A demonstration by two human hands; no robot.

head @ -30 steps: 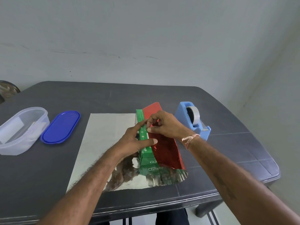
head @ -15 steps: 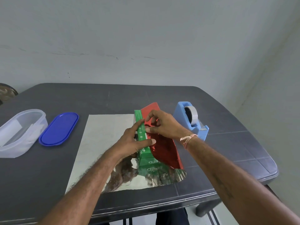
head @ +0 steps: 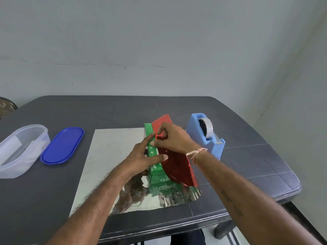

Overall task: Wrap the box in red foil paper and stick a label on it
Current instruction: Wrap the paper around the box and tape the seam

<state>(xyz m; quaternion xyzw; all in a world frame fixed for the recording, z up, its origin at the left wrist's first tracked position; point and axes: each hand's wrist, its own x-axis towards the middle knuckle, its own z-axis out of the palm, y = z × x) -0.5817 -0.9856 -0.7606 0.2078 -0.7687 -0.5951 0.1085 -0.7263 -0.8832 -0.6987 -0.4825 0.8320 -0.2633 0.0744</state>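
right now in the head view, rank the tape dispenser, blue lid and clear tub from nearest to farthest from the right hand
1. Dispenser: just to the right of the right hand, beside it on the table.
2. Lid: off to the left, past the foil sheet.
3. Tub: farthest, left of the lid at the picture's left edge.

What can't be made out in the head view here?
Head view:
1. box right face: covered by the red foil.
2. Any tape on the foil's edge: hidden under the right hand.
3. clear container contents: blurred by its cloudy wall.
4. Round object, left edge: cut off by the frame.
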